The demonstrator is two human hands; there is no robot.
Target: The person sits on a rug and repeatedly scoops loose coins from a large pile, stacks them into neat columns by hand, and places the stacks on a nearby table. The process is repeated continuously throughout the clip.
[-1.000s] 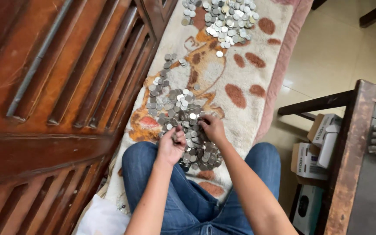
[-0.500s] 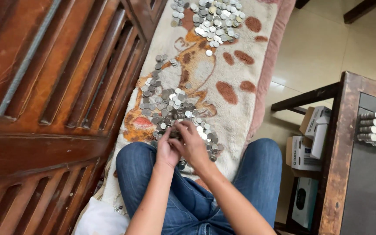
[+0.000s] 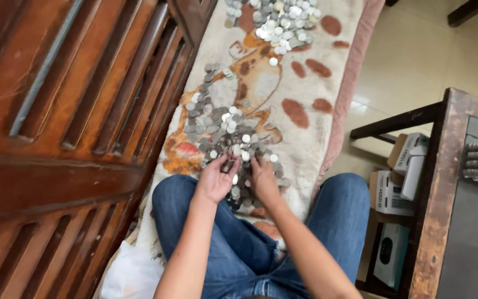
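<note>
A loose heap of small round silver-grey metal coins [image 3: 222, 130] lies on the near half of a cream fleece blanket with a brown-and-orange animal print [image 3: 305, 83], close to its left edge, spread flat so single pieces can be picked off the top. The left hand [image 3: 215, 180] is cupped palm-up at the heap's near end, fingers curled around what looks like a short stack of coins, though the view is too small to be sure how many. The right hand [image 3: 263, 177] lies palm-down just beside it, fingertips on the coins, its fingers bent; whether it pinches one cannot be told. A second, brighter heap of coins [image 3: 275, 19] sits well apart at the blanket's far end. The person's blue denim jeans [image 3: 239, 243] frame the near edge. Half a second ago the two hands were pressed together; now they are slightly parted. A dark wooden slatted bench [image 3: 84, 111] borders the left, cardboard boxes [image 3: 399, 177] the right.
</note>
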